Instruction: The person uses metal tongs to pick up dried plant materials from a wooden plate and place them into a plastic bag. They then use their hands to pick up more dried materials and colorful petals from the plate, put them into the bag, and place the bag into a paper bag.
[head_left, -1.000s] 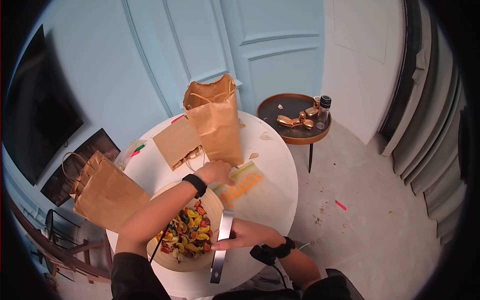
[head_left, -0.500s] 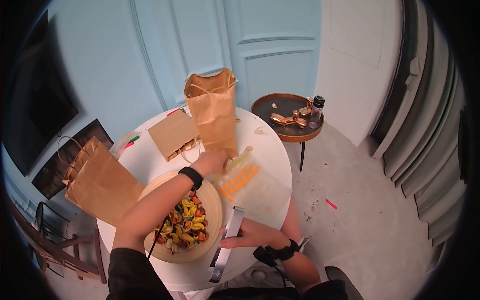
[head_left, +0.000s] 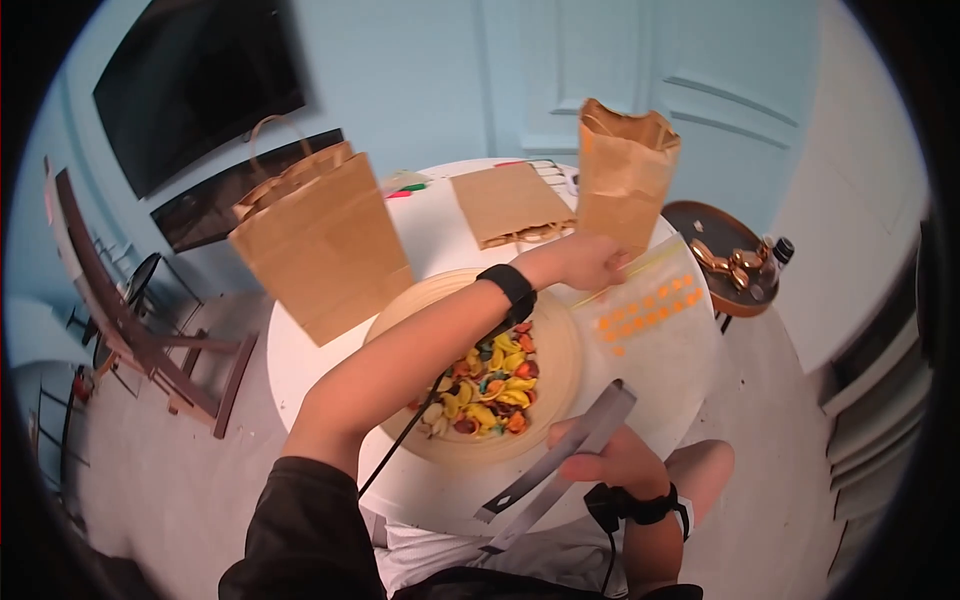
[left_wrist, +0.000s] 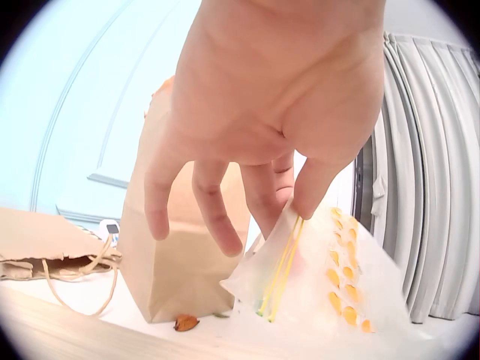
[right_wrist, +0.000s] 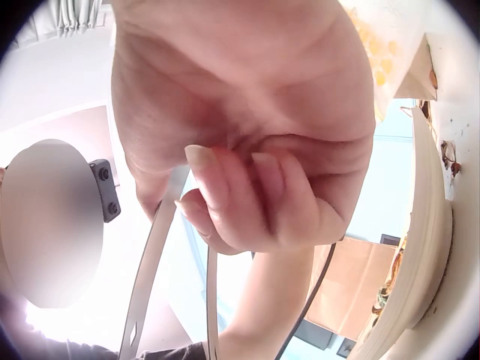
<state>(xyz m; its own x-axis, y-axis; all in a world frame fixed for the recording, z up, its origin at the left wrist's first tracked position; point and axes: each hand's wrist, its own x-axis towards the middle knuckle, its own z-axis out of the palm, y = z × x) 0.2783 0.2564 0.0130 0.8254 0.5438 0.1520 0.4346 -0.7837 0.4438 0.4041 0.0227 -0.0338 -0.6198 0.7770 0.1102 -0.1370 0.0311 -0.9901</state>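
Observation:
My left hand [head_left: 585, 262] reaches over the round table and pinches the zip edge of a translucent zip bag [head_left: 650, 350] printed with orange marks. In the left wrist view, thumb and forefinger grip it beside the yellow zip lines [left_wrist: 289, 262]; the other fingers hang apart. Near the table's front edge my right hand [head_left: 622, 460] holds metal tongs [head_left: 605, 415], whose two arms stand apart and point toward my body. Under my left forearm, a round pale tray [head_left: 555, 370] holds colourful curled dried pieces [head_left: 485, 400], partly covered by the arm.
An upright paper bag [head_left: 625, 185] stands just beyond my left hand. Another paper bag [head_left: 325, 250] is at the left, with a flat one [head_left: 510, 205] lying between them. A side table [head_left: 715, 225] with a shiny balloon-dog figure stands at the right.
The head view has swung left, so everything sits further right. My left hand now holds the zip bag's edge by the upright paper bag. The tongs' two arms show more widely apart.

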